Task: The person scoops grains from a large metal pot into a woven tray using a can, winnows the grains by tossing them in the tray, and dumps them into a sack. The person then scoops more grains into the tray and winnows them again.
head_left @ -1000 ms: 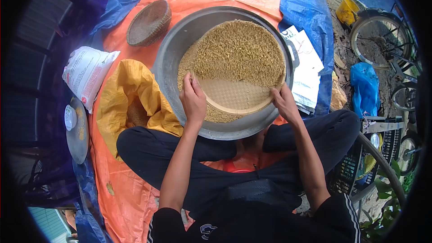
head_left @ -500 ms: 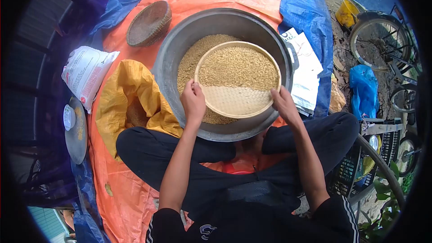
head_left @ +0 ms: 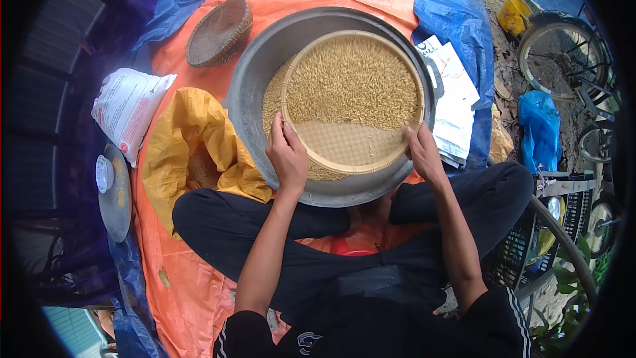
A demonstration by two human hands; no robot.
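Note:
A round woven winnowing basket (head_left: 358,147) is held over a large grey metal basin (head_left: 262,73). Unhusked grain (head_left: 354,83) covers the basket's far part, while the weave near me is mostly bare. My left hand (head_left: 287,156) is closed on the basket's near left rim, and my right hand (head_left: 424,149) grips its near right rim. More grain lies in the basin below, partly hidden by the basket.
Left of the basin stands an open yellow sack (head_left: 179,152) with grain inside. Beyond it are a brown woven basket (head_left: 220,33) and a white filled bag (head_left: 129,106). White printed sacks (head_left: 454,93) lie at the right on a blue tarp (head_left: 450,13). A bicycle wheel (head_left: 563,59) is farther right.
The winnowing basket has come up and its far side has shifted farther from me. Its grain has spread and looks blurred. Both hands keep their hold on the rim.

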